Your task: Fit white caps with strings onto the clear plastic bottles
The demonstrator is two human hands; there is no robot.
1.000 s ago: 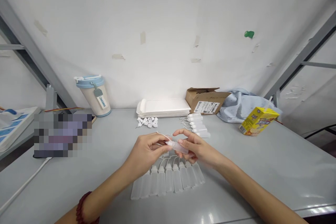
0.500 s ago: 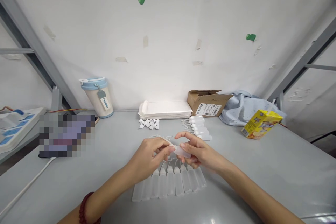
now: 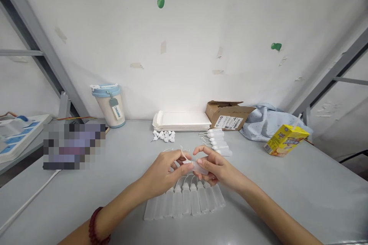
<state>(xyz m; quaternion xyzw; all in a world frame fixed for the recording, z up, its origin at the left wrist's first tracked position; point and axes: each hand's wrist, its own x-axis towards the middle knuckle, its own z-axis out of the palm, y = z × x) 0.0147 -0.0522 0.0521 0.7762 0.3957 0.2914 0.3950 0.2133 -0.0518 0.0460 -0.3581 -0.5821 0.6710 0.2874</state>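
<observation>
Over the middle of the table, both hands meet at a small translucent plastic bottle (image 3: 200,168). My right hand (image 3: 219,168) is closed around the bottle's body, with the index finger raised off it. At its neck end, my left hand (image 3: 169,169) pinches with thumb and fingers; a thin white strap pokes up there. The neck itself is mostly covered by fingertips. Below the hands, several similar translucent bottles (image 3: 186,203) lie side by side in a row, their necks pointing away from me and white straps curling from the tops.
Behind the hands sit a cluster of small white caps (image 3: 165,136), a stack of white trays (image 3: 184,120) and several more bottles (image 3: 216,133). A cardboard box (image 3: 230,116), a blue cloth (image 3: 260,120) and a yellow drink carton (image 3: 286,140) stand right; a tumbler (image 3: 110,107) and pixelated phone (image 3: 74,147) left.
The view has shifted slightly. My left fingers have moved a little at the bottle's neck, and the strap now sticks up more clearly. Both hands keep their hold.
</observation>
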